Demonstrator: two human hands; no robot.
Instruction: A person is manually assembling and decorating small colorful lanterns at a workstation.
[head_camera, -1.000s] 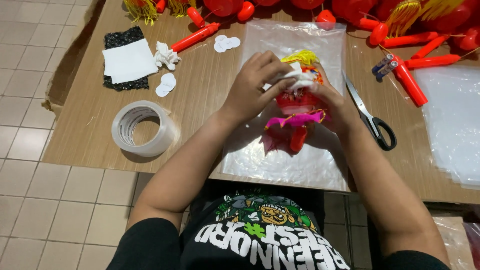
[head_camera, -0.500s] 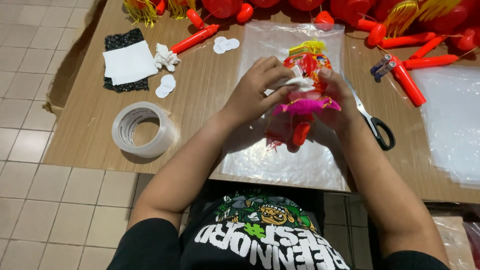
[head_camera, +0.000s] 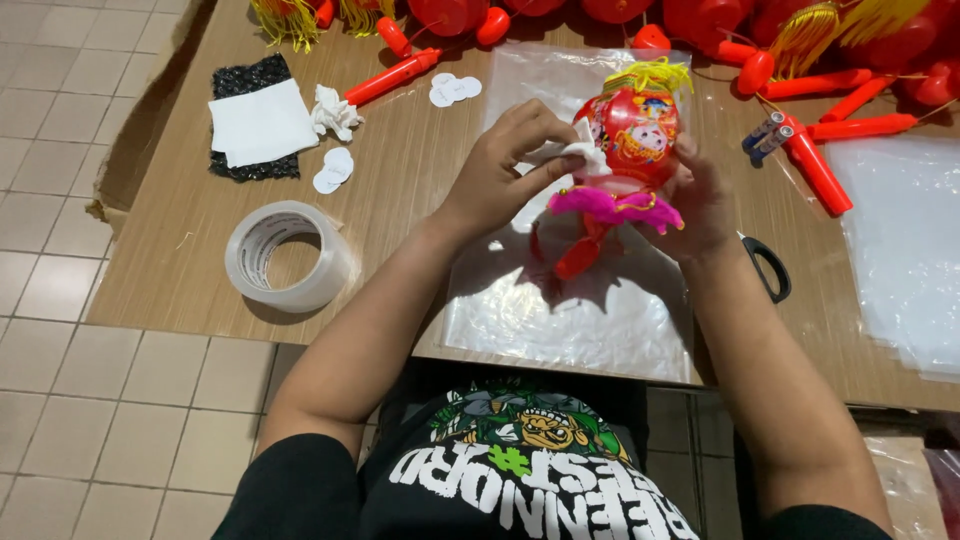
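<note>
The red lantern (head_camera: 632, 128), above a clear plastic sheet (head_camera: 560, 300) with a tape roll (head_camera: 288, 256) lying left on the tabletop (head_camera: 400, 190), sits gripped in the right hand (head_camera: 700, 200), while the left hand (head_camera: 500, 170) pinches a white tissue (head_camera: 580, 158) against it.

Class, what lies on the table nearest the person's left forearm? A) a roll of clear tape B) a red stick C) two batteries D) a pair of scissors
A: the roll of clear tape sits on the table just beside the left forearm.

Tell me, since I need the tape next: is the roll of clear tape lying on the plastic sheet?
No, the roll of clear tape lies on the bare wooden table, left of the plastic sheet.
</note>
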